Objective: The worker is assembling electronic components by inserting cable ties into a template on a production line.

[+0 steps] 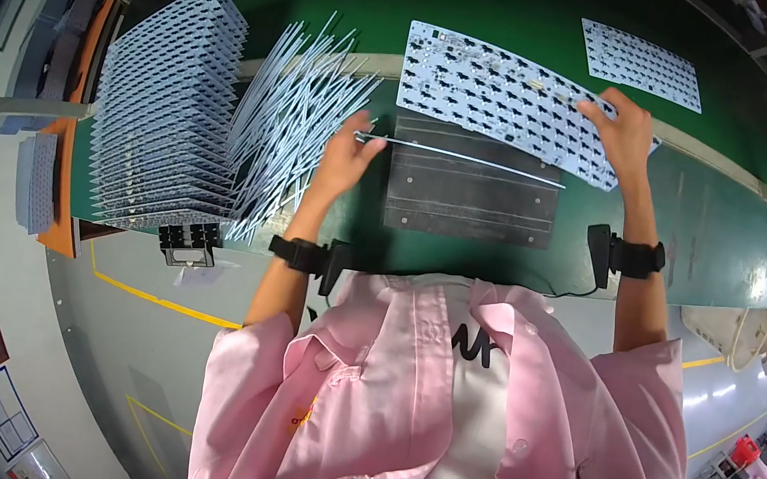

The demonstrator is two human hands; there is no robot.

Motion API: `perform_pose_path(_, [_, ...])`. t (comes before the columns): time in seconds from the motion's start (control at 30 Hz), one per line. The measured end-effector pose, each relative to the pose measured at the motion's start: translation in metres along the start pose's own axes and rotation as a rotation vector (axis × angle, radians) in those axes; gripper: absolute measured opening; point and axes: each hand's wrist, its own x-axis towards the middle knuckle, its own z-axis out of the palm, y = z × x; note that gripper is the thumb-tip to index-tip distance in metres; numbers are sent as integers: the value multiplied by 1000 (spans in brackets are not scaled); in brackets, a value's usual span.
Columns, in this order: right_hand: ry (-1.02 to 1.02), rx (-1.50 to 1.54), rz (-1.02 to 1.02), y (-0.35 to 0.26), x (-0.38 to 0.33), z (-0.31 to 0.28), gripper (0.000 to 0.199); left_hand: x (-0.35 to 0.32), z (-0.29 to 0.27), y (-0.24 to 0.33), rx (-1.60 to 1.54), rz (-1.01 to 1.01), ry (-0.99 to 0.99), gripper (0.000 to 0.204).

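Pinching thin strip (463, 158) in left hand (346, 157) | right hand (624, 133) gripping white board (499, 96)

Both our forearms reach forward, our left hand (345, 154) pinched shut, our right hand (622, 129) curled, palm down.

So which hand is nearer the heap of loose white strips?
Left. The left hand sits right beside the heap of white strips, pinching one long strip. The right hand is far across, gripping the white circuit board.
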Motion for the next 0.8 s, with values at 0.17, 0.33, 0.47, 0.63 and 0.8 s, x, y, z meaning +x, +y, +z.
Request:
perform_pose_path(0.17, [71, 180, 37, -5, -19, -3, 33, 3, 5, -3, 103, 48, -212, 19])
perform_pose_path(0.33, [5, 43, -38, -17, -37, -6, 29, -36, -61, -32, 446, -170, -139, 17])
perform_pose_path(0.47, [165, -40, -262, -38, -54, 33, 26, -74, -95, -40, 577, -368, -147, 24])
perform_pose_path(0.63, [142, 4, -263, -60, -62, 47, 22, -35, -105, 23, 402, -111, 127, 38])
perform_pose_path(0.8, [150, -9, -269, -72, -68, 51, 23, 9, -81, 75, 301, 387, 65, 33])
